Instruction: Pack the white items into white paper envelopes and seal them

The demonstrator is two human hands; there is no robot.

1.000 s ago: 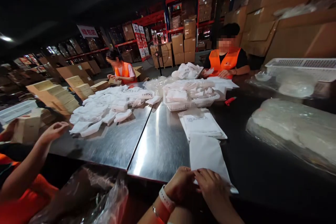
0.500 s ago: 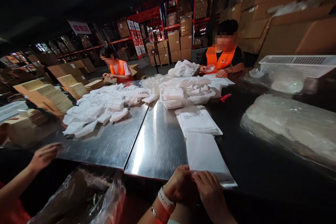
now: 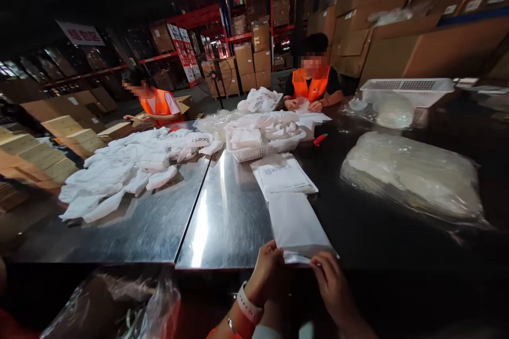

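A flat white bag (image 3: 298, 217) lies near the front edge of the table, its open end towards me. My left hand (image 3: 267, 264), with a white watch band at the wrist, pinches the near left corner of that bag. At its near right corner, my right hand (image 3: 331, 282) has thumb and fingers closed on the edge. Just beyond, and partly under the bag's far end, is a stack of white bags (image 3: 283, 175) with dark printed lettering.
Behind the stack stands a white basket (image 3: 264, 149) of filled white bags. More bags (image 3: 119, 164) are heaped left. A clear plastic sack (image 3: 413, 177) lies right, near a red tool (image 3: 319, 140). Two people in orange vests work across the table (image 3: 234, 212). A plastic-lined box (image 3: 107, 302) is below left.
My hands have moved apart, the right one to the bag's right corner. My view has turned right, and another person's hand at the left has left it.
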